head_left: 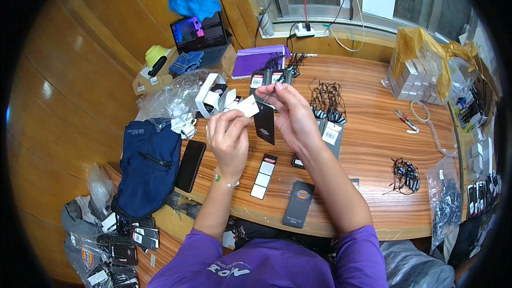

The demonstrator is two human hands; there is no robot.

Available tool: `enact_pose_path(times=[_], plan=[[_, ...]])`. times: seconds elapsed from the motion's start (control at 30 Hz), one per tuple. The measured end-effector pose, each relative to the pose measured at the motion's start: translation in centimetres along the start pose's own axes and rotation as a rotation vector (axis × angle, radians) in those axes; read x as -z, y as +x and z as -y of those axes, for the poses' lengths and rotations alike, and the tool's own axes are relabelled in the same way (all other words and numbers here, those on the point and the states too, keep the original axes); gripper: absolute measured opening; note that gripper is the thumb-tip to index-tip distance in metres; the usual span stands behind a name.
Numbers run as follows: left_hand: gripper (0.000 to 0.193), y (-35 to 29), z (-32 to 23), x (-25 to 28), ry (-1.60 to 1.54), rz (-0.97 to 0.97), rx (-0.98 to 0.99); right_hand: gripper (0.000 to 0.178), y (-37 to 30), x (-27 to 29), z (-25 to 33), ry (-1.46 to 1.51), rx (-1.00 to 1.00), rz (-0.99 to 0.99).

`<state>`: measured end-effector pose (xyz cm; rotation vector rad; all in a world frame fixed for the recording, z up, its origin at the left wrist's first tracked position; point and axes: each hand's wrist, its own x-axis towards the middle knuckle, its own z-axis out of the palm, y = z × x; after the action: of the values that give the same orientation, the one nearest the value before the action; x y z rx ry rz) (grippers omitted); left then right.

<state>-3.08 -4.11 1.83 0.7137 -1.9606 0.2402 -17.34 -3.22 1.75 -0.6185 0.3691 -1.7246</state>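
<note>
Above the table, my left hand (228,137) is closed, pinching a small white tag (247,105) between thumb and fingers. My right hand (292,114) holds a thin black string up between thumb and fingertips. A black hang tag (265,124) hangs just below, between the two hands, overlapping the white tag's edge. Whether the string passes through both tags is too small to tell. On the wood below lie a narrow black-and-white tag strip (263,177) and a dark grey hang tag (299,204).
Tag stacks with black strings (329,101) lie beyond my right hand. A white box (209,95), black phone (190,166) and navy bag (146,165) stand left. Red-handled snips (407,121), a string bundle (405,176) and bagged white boxes (416,77) are at right.
</note>
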Motion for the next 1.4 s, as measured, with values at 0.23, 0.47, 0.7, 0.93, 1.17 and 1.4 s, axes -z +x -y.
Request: enact_pose_path(times=[0.23,0.47,0.7,0.93,1.17,1.4], plan=[[0.043,-0.5,-0.5,-1.6,-0.368,0.143,0.262,0.014,-0.8,-0.9,-0.4,0.007,-0.042,-0.049],[0.034,-0.7,0.0,-1.8,-0.535,0.141,0.430,0.016,-0.5,-0.5,0.6,-0.341,-0.067,-0.082],[0.044,-0.3,-1.1,-2.0,-0.946,0.320,0.535,0.015,0.1,0.9,2.6,-0.460,0.046,-0.086],[0.042,0.7,-2.6,-5.3,-1.121,0.508,0.487,0.015,0.8,2.8,6.1,-0.432,0.103,-0.174],[0.035,-0.6,-2.9,-11.0,-1.349,0.821,0.667,0.014,1.0,6.5,10.5,-0.380,0.250,-0.306],[0.031,-0.8,-5.2,-11.0,-1.100,0.926,0.620,0.017,0.6,7.6,12.4,-0.559,0.438,-0.539]])
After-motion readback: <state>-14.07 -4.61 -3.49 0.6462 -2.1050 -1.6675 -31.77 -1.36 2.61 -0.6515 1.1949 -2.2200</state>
